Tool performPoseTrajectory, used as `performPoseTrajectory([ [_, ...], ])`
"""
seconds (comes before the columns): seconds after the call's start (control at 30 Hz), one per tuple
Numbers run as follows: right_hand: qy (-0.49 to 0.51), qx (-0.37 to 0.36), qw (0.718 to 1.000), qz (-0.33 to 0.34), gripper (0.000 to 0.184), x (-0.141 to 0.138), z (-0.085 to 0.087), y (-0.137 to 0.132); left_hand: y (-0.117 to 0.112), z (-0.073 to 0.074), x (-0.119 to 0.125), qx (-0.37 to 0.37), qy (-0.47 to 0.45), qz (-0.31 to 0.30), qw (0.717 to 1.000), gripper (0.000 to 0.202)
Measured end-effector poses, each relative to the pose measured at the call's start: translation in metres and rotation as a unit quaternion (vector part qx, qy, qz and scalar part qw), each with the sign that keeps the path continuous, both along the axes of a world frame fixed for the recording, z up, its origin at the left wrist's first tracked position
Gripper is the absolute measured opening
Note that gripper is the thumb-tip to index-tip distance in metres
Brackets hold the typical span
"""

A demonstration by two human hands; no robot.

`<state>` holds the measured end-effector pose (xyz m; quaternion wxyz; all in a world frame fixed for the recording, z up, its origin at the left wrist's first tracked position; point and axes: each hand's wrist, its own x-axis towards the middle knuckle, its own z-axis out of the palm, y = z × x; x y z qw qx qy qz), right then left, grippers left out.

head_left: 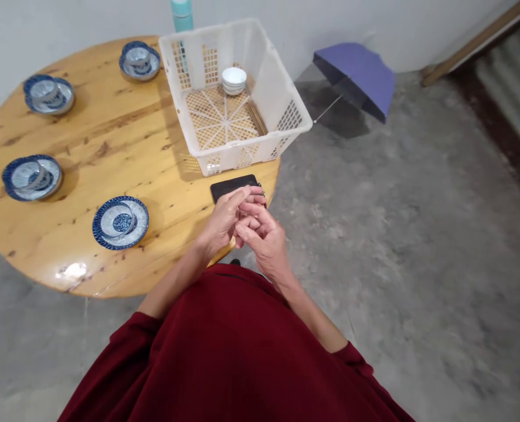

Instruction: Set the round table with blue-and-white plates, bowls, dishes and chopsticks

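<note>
My left hand (224, 220) and my right hand (262, 240) meet in front of my body at the near edge of a round wooden table (101, 135). Their fingers are curled and pressed against each other. A small dark thing shows at the fingertips, too small to name. Just beyond the fingers a black phone (230, 186) lies flat on the table. Behind it stands a white plastic basket (281, 114) holding stacked small white bowls (234, 80).
Several blue-and-white saucers with cups sit on the table's left half, the nearest (120, 221) close to my left forearm. A teal bottle (182, 14) stands behind the basket. An open purple umbrella (356, 76) lies on the concrete floor to the right.
</note>
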<state>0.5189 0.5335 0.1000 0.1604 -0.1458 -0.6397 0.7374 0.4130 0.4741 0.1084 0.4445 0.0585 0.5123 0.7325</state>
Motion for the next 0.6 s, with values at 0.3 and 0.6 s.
performPoseTrajectory([
  [0.3,-0.033,0.084,0.996,-0.02,0.049,0.011,0.006,0.007,-0.007,0.002,0.015,0.02,0.017,-0.049,0.998,0.054],
  [0.6,0.062,0.25,0.965,-0.042,0.034,0.004,0.017,-0.009,-0.012,0.002,0.015,0.041,0.08,-0.088,0.992,0.073],
])
